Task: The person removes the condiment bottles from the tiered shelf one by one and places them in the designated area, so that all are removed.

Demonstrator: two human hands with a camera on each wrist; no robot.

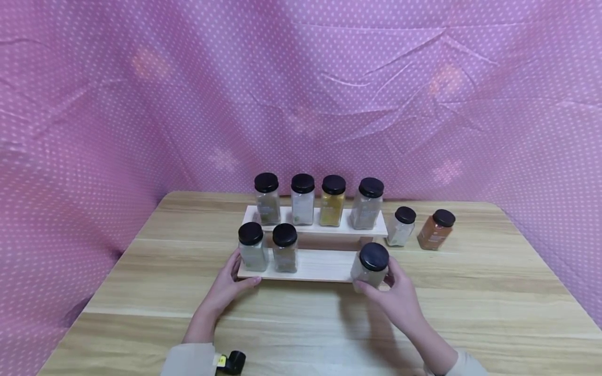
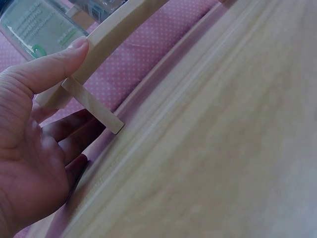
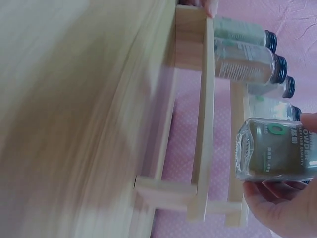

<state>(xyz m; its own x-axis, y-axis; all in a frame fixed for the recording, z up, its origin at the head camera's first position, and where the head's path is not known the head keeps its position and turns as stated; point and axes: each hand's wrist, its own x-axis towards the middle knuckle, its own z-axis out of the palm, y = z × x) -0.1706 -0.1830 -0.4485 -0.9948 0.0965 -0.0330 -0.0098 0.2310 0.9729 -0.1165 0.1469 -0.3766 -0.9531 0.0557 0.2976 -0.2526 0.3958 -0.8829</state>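
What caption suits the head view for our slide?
Left hand grips a wooden rack; right hand holds a black-lidded jar near its lower shelf.

Pale sleeves [image 1: 189,360] — black wrist camera [image 1: 233,362]

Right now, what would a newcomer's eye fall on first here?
The pink dotted curtain filling the background behind the table likely comes first. Against it, four black-capped jars line the upper shelf. Nearer, the right hand holds another jar by the lower shelf's right end, while the left hand grips its left end.
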